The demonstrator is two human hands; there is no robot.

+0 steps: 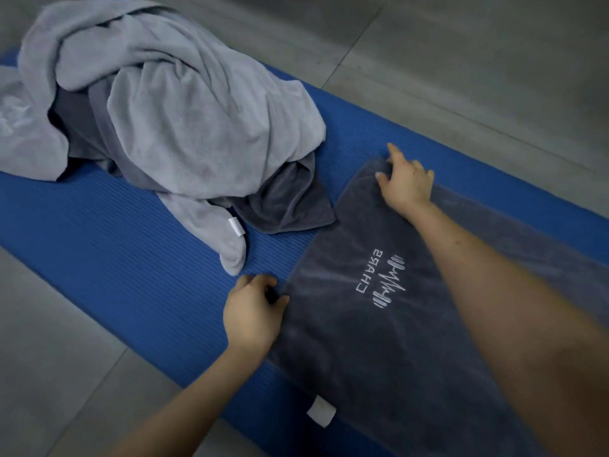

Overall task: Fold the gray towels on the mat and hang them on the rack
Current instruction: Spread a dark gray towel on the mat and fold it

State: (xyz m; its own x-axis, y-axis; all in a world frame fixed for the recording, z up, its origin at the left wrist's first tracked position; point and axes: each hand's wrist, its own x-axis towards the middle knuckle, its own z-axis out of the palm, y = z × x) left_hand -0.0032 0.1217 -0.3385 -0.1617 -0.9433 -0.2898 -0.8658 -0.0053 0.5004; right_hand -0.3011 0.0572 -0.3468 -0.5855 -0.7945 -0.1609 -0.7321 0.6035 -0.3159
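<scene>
Here the dark towel [379, 341] lay flat on the blue mat [131, 275], to the right of the pile [171, 110] of unfolded gray towels. The left hand [253, 315] pinched its near corner, thumb against curled fingers. The right hand [407, 184] held the far corner, fingers bent onto the cloth. If one corner were lifted faster than the other, the fold would probably come out skewed. The near edge of the pile could also be caught, since it lay just beside. The white stitched writing [372, 272] stood upside down beside a wave sign; it began "CHAR", the rest unclear. A white tag [321, 411] showed no readable text. No rack was in view.
</scene>
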